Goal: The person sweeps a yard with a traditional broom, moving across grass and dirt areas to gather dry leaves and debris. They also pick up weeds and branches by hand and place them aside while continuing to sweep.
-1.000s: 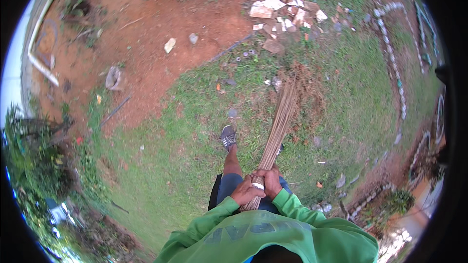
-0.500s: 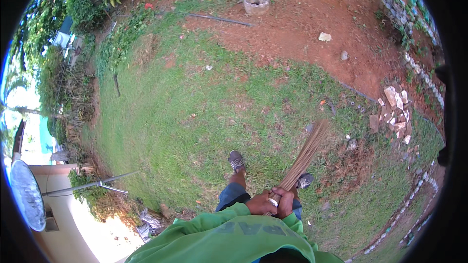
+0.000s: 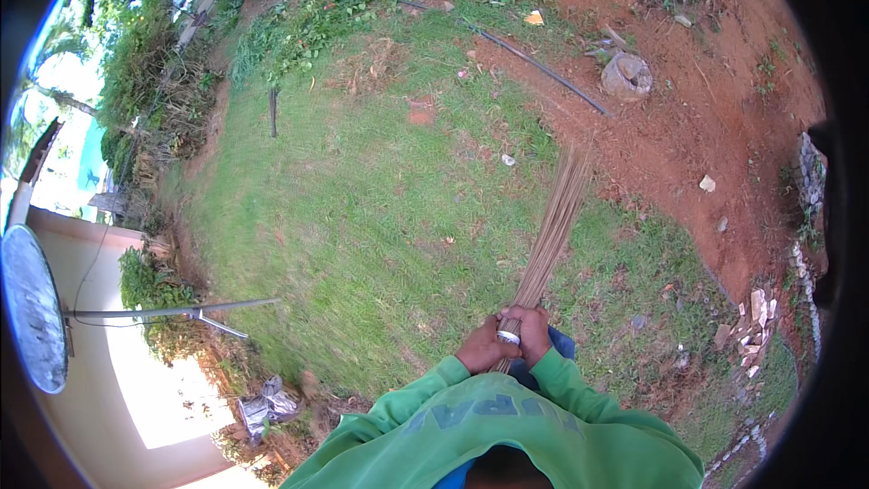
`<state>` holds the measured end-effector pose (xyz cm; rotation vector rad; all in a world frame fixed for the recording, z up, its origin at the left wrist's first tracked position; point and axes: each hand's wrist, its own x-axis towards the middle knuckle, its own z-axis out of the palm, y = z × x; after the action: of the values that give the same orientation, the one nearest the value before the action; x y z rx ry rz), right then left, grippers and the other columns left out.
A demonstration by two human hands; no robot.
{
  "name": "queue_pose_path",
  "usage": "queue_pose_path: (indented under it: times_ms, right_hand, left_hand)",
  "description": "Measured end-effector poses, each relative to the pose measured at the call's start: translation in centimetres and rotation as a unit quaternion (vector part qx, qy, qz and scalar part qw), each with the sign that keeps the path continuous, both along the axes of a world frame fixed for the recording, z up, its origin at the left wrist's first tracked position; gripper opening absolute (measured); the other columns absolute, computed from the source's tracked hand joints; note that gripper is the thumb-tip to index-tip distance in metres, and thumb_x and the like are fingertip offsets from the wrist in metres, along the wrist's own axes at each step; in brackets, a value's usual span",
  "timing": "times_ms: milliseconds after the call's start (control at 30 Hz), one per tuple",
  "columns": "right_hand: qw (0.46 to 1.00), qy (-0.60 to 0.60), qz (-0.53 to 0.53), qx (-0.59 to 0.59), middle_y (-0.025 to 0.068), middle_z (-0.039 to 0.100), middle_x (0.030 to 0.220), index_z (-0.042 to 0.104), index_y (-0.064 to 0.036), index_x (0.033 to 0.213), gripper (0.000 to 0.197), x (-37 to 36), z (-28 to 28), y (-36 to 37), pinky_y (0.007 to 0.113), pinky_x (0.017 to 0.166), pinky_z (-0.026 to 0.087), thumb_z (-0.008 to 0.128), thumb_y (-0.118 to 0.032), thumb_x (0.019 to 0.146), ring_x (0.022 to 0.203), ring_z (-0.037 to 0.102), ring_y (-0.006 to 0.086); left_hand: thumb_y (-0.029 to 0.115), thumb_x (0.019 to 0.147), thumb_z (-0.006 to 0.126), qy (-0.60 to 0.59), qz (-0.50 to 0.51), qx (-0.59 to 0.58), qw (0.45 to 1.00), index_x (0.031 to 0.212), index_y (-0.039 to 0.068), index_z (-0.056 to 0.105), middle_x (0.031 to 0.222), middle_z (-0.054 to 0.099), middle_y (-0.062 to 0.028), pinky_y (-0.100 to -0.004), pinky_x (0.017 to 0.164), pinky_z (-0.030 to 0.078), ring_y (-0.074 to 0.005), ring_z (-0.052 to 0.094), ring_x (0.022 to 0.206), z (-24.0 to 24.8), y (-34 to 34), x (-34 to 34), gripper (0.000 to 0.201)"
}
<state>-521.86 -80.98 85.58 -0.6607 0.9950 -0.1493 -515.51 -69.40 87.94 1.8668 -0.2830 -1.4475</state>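
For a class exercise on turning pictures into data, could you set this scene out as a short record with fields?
Setting: outdoors, grass meeting bare reddish soil
Tool: stick broom with a white band
Left hand: closed on the broom, by the band
Right hand: closed on the broom, by the band
Broom direction: sticks pointing away from the person; ground contact unclear
Clothing: green long-sleeved top
Far side: hollow round block, dark pole
Person's right: pile of broken pieces
Person's left: round dish
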Motion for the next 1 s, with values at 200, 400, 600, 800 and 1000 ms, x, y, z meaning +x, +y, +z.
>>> queue_pose_path:
  times_ms: [200, 400, 600, 800, 1000]
  right_hand:
    - [0.996, -0.054, 0.063, -0.008, 0.013, 0.066, 0.071, 0.066, 0.0056, 0.075, 0.012, 18.1, -0.8, -3.2, 0.032, 0.061, 0.053, 0.062, -0.003, 0.068, 0.061, 0.064, 0.0207]
    - [0.993, -0.019, 0.119, -0.005, 0.014, 0.065, 0.067, 0.066, 0.0052, 0.071, 0.007, 33.2, -2.3, -4.2, 0.033, 0.06, 0.053, 0.064, -0.001, 0.069, 0.06, 0.064, 0.0216]
    - [0.988, -0.002, 0.156, -0.005, 0.0128, 0.065, 0.068, 0.063, 0.0047, 0.073, 0.007, 46.0, -1.8, -4.3, 0.033, 0.057, 0.053, 0.064, 0.0, 0.068, 0.059, 0.064, 0.0214]
    - [0.982, -0.01, 0.163, -0.091, 0.0117, 0.065, 0.068, 0.062, 0.0044, 0.074, 0.01, 60.5, -3.2, -4.5, 0.032, 0.056, 0.053, 0.066, 0.0, 0.066, 0.059, 0.065, 0.0203]
    - [0.993, -0.024, 0.054, -0.1, 0.0107, 0.065, 0.068, 0.062, 0.0041, 0.075, 0.012, 76.3, -3.0, -4.4, 0.031, 0.056, 0.052, 0.065, -0.001, 0.065, 0.059, 0.064, 0.0188]
  left_hand:
    - [0.032, 0.061, 0.078, -0.074, 0.046, 0.024, 0.996, 0.124, -0.007, 0.04, 0.11, 0.061, -0.019, -0.0349, 0.089, 0.046, -0.0293, 0.061, 0.101, 1.8, -2.9, 16.0, 0.084]
    - [0.034, 0.061, 0.078, -0.06, 0.089, 0.051, 0.993, 0.124, -0.008, 0.042, 0.112, 0.061, -0.02, -0.0348, 0.091, 0.045, -0.0291, 0.06, 0.105, 1.3, -3.8, 30.9, 0.084]
    - [0.042, 0.063, 0.075, -0.042, 0.082, 0.099, 0.991, 0.126, -0.007, 0.043, 0.117, 0.059, -0.0216, -0.0357, 0.099, 0.039, -0.032, 0.058, 0.109, 4.9, -4.7, 44.1, 0.086]
    - [0.045, 0.067, 0.073, -0.065, 0.066, 0.051, 0.994, 0.129, -0.008, 0.04, 0.128, 0.05, -0.0233, -0.0372, 0.101, 0.037, -0.0346, 0.055, 0.112, 3.3, -4.2, 58.2, 0.088]
    - [0.014, 0.071, 0.076, 0.017, 0.062, -0.078, 0.995, 0.131, -0.002, 0.036, 0.113, 0.056, -0.0115, -0.0322, 0.089, 0.045, -0.0192, 0.055, 0.102, -4.7, -3.2, 74.4, 0.074]
